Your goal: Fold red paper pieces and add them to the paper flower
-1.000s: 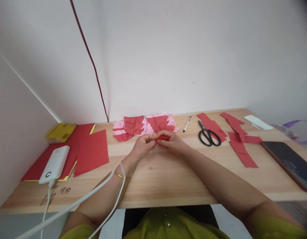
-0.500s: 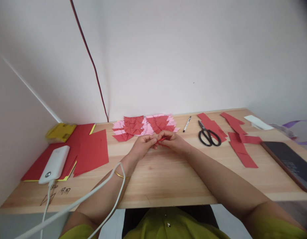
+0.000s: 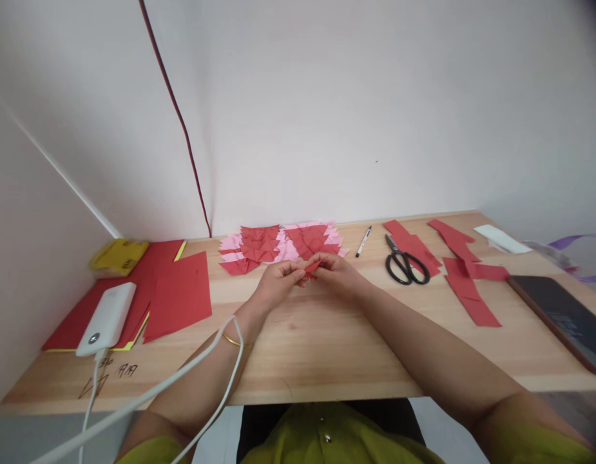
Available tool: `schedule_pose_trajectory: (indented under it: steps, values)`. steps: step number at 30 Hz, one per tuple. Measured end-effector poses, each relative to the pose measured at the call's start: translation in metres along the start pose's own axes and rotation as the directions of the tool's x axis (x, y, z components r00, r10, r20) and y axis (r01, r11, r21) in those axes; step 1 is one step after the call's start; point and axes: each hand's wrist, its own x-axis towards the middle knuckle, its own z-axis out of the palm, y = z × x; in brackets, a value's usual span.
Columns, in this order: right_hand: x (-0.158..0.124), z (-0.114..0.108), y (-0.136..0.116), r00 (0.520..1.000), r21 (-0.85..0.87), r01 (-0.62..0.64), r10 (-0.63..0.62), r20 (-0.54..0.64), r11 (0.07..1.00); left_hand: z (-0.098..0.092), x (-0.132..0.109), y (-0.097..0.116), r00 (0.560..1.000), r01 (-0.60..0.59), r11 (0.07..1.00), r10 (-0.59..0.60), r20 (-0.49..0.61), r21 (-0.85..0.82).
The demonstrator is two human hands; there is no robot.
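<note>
Observation from beside the wooden table point(image 3: 326, 348). The person sits square to it with both forearms laid across the near edge, which steadies the hands for fine work.

The left hand point(image 3: 278, 278) and right hand point(image 3: 337, 274) meet at the middle of the table. Each hand's fingertips are closed in a pinch on an opposite end of one small red paper piece point(image 3: 313, 267). The piece is held tilted, just above the table and between the two hands. Gripping from both ends appears to hold so small a thing taut and off the wood. How many folds it has is too small to tell.

Just beyond the hands, against the wall, lies a pile of folded red and pink pieces point(image 3: 281, 245), fanned out flat and within easy reach.

To the person's right are a pen point(image 3: 363, 241), black scissors point(image 3: 404, 263) lying closed, and cut red strips point(image 3: 464, 283). These are near the hands but not touching them. Farther right a dark tablet point(image 3: 563, 316) lies flat at the table's edge.

To the left, well apart from the hands, red sheets point(image 3: 172, 296) are stacked. A white power bank point(image 3: 107, 317) rests on top of them, and its white cable point(image 3: 182, 380) trails over the left forearm. A yellow packet point(image 3: 118, 254) sits in the far corner.
</note>
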Motion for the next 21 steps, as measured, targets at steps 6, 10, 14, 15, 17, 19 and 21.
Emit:
schedule_pose_trajectory:
  steps: [6, 10, 14, 15, 17, 19, 21]
  values:
    - [0.0, -0.001, 0.004, 0.999, 0.01, 0.022, -0.023, 0.032, 1.0, 0.006, -0.002, 0.002, 0.994, -0.062, 0.998, 0.065, -0.094, 0.032]
    - [-0.001, 0.001, 0.01, 0.998, -0.032, 0.061, -0.061, -0.013, 0.998, 0.007, -0.004, 0.002, 0.984, -0.105, 0.984, 0.123, -0.125, 0.14]
    - [0.0, 0.004, 0.009, 0.995, 0.003, 0.099, -0.099, -0.01, 0.995, 0.007, -0.005, 0.0, 0.981, -0.158, 0.965, 0.178, -0.077, 0.211]
    - [0.0, 0.004, 0.008, 0.993, -0.003, 0.114, -0.114, -0.008, 0.993, 0.007, -0.005, 0.0, 0.979, -0.178, 0.961, 0.195, -0.061, 0.214]
    - [0.0, 0.004, 0.004, 0.991, -0.047, 0.133, -0.134, -0.019, 0.99, 0.007, -0.006, 0.0, 0.973, -0.218, 0.953, 0.229, -0.027, 0.212]
    - [-0.001, 0.003, 0.001, 0.989, -0.107, 0.139, -0.143, -0.033, 0.984, 0.007, -0.007, 0.0, 0.969, -0.242, 0.948, 0.249, -0.006, 0.205]
    - [-0.001, 0.004, -0.002, 0.987, -0.158, 0.138, -0.148, -0.055, 0.978, 0.007, -0.007, 0.0, 0.971, -0.236, 0.953, 0.239, 0.008, 0.191]
